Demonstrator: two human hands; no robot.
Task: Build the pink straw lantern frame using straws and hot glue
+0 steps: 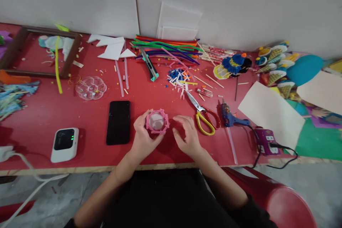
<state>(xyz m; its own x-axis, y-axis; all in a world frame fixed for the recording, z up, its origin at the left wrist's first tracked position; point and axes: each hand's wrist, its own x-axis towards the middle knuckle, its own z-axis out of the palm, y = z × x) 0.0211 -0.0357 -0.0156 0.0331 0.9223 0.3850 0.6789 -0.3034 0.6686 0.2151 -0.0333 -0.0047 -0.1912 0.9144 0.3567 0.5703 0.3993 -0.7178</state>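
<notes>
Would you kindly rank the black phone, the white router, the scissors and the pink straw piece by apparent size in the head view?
1. Black phone
2. Scissors, similar in length to the phone but slimmer
3. White router
4. Pink straw piece, held in the left hand

The tabletop (149, 89) is red. The straw frame (157, 121) is pink, the phone (118, 122) black. The scissors (204, 118) have yellow and red handles; the glue gun (232, 118) is blue. The pipe cleaners (168, 47) run green, orange, purple.
</notes>
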